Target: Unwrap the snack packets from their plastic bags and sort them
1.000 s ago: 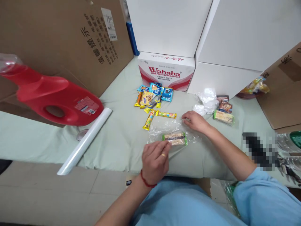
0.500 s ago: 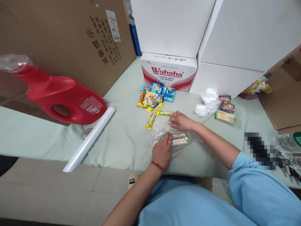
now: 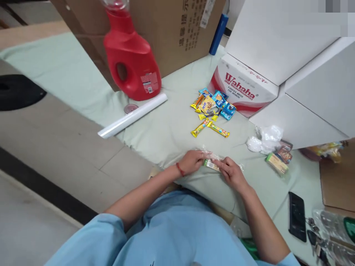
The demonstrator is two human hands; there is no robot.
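Observation:
A small green-and-cream snack packet [image 3: 212,165], which looks like biscuits, lies at the near edge of the cloth with clear plastic film around it. My left hand [image 3: 191,162], wearing a red bracelet, is closed on the packet's left end with the film. From the other side, my right hand [image 3: 233,173] is closed on the right end, its fingers pressing the wrapped packet. Both thumbs are partly hidden. Beyond my hands lie two yellow snack bars [image 3: 200,128], end to end at an angle. Behind them is a pile of blue and yellow snack packs [image 3: 213,105].
A red jug [image 3: 135,62] and a white roll [image 3: 133,116] are to the left. A Wahaba-printed carton [image 3: 244,87] stands behind the snacks. On the right are crumpled white plastic [image 3: 267,138], another green-and-cream packet [image 3: 277,164], a phone [image 3: 297,216] and clear bottles [image 3: 332,225].
The view has turned left. My hands have drawn the packet closer to my body; my right hand has come down from the loose film to the packet's right end. The film now sits closer around it.

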